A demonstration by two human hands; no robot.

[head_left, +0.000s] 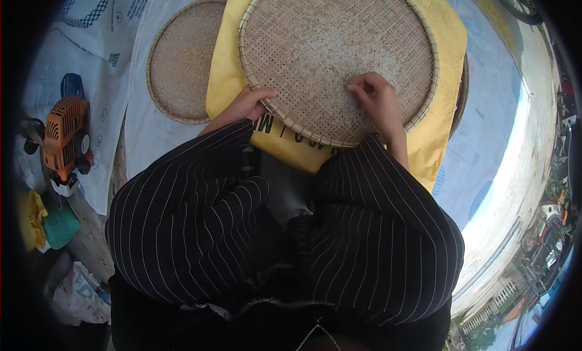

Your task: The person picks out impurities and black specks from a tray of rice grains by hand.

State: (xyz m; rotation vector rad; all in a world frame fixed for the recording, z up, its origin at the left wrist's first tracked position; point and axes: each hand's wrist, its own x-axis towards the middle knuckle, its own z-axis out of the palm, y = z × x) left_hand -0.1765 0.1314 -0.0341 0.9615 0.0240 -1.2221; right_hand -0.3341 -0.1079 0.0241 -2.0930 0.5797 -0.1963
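Note:
A large round woven tray (273,66) with a green-bound rim lies tilted over a yellow sack (445,41). Pale grains (339,47) are scattered across its middle. My left hand (247,105) grips the rim at the lower left, thumb over the edge and fingers hidden beneath. Over the lower right part of the tray is my right hand (379,99), its thumb and index finger pinched together above the weave. Whatever may be between those fingertips is too small to make out.
A smaller round tray of grain (188,60) sits to the left on pale sheeting (136,54). Farther left are an orange machine (63,132) and a green container (60,223). Part of another tray's rim (464,96) shows at the right. A wheel (518,2) is at the upper right.

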